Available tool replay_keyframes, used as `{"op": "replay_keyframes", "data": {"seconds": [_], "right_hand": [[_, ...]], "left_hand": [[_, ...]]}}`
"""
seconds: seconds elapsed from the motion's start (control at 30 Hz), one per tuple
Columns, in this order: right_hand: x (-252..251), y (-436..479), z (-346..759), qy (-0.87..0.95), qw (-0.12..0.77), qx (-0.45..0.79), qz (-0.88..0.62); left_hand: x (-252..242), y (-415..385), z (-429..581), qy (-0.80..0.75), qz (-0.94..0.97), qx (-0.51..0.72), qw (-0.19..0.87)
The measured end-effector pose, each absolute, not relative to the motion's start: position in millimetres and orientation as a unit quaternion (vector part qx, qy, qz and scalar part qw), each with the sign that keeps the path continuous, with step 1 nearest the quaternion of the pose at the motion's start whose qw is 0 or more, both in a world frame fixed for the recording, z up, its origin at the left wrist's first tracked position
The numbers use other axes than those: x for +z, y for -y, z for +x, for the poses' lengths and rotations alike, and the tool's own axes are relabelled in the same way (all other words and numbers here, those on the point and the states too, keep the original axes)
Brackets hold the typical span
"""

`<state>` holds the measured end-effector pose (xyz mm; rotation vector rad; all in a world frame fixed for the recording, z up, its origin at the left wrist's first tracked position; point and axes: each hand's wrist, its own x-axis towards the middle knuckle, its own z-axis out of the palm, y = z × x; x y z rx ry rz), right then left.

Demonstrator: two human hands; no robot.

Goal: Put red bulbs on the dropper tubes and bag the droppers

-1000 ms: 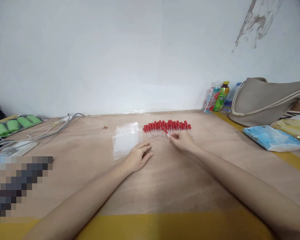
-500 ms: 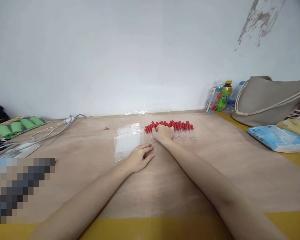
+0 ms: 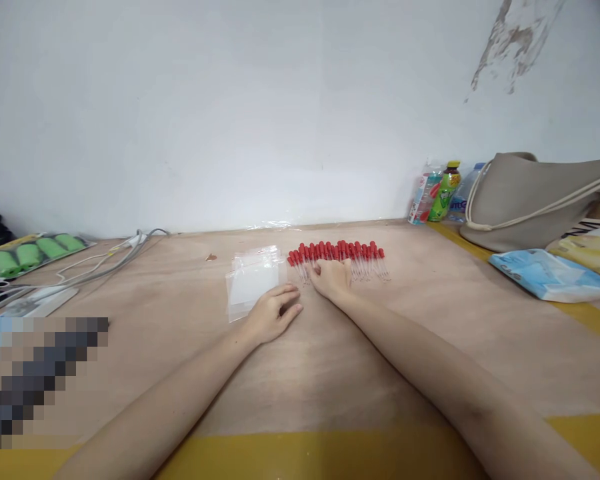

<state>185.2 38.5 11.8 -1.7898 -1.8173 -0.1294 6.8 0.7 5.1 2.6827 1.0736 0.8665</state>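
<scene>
A row of several red-capped droppers (image 3: 330, 251) with thin clear stems lies on the wooden table (image 3: 300, 380), near the wall. My right hand (image 3: 333, 277) is over the lower part of the row, its fingers curled at the stems; whatever is between the fingertips is hidden. To its left, my left hand (image 3: 275, 312) rests at the lower right edge of the clear plastic bags (image 3: 253, 283), thumb and fingers apart and nothing held. The bags lie flat in an overlapping pile.
Cables (image 3: 123, 257) and a pack of green rolls (image 3: 40, 253) lie at the left. At the right stand bottles (image 3: 446, 192), a grey bag (image 3: 530, 193) and a blue packet (image 3: 553, 275). A small brown scrap (image 3: 211, 257) lies left of the plastic bags.
My right hand has moved slightly down toward me, uncovering more red caps. My left hand stays beside the bags. The whole view has shifted a little.
</scene>
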Motion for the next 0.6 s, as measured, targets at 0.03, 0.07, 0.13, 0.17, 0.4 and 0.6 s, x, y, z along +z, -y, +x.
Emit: {"op": "replay_keyframes", "data": {"seconds": [0.03, 0.07, 0.13, 0.17, 0.4, 0.6], "right_hand": [[10, -32, 188, 0.693, 0.294, -0.059, -0.655], [8, -24, 192, 0.706, 0.297, -0.067, -0.639], [4, -8, 201, 0.732, 0.301, -0.074, -0.607], [3, 1, 207, 0.745, 0.3, -0.076, -0.591], [-2, 46, 251, 0.772, 0.307, -0.112, -0.545], [-2, 47, 259, 0.764, 0.299, -0.107, -0.561]], "left_hand": [[5, -2, 5, -0.359, 0.883, 0.3, 0.041], [6, -3, 3, -0.37, 0.875, 0.311, 0.018], [7, -5, -1, -0.412, 0.853, 0.32, -0.032], [8, -7, -4, -0.441, 0.838, 0.315, -0.057], [7, -18, -18, -0.659, 0.726, 0.162, -0.112], [2, -27, -21, -0.698, 0.711, 0.068, -0.05]]}}
